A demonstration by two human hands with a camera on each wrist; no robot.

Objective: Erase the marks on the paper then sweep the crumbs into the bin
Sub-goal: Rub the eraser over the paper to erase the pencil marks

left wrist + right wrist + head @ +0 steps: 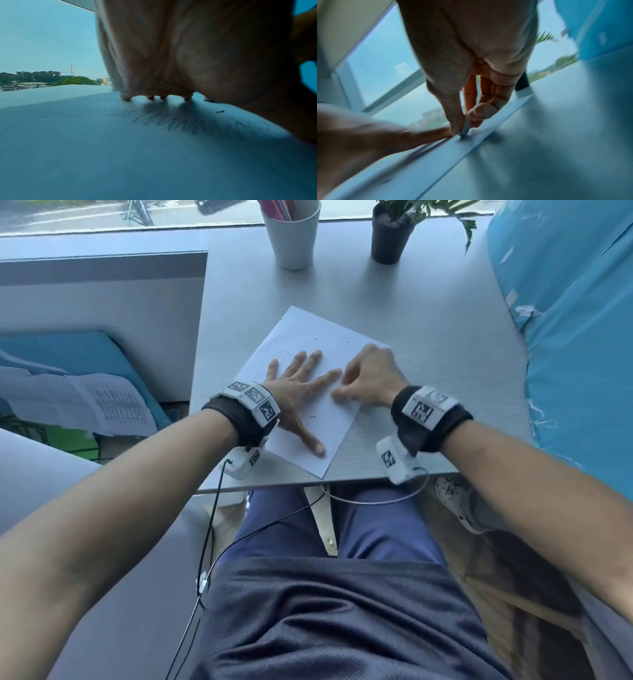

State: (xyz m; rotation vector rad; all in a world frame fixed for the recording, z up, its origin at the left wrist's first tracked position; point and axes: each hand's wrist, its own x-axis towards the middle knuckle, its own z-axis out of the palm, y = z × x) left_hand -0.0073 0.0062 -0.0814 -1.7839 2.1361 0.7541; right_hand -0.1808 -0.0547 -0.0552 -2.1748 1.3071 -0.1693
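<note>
A white sheet of paper [329, 419] lies skewed on the grey table [428, 337]. My left hand [301, 392] lies flat on it with fingers spread, pressing it down. My right hand [366, 378] is blurred beside the left index finger, and it pinches a small grey eraser [465, 129] between thumb and fingertips, the eraser's tip on the paper [436, 152]. A faint zigzag pencil scribble [192, 124] shows under my left palm [197, 54]. Small dark crumbs [220, 111] lie on the paper near it. More specks [312, 416] dot the sheet.
A white cup [293, 232] with pink pens and a black potted plant [392, 234] stand at the table's far edge by the window. A blue plastic-wrapped mass [579, 337] borders the right side. Papers on a blue cushion [85, 402] lie lower left. No bin is in view.
</note>
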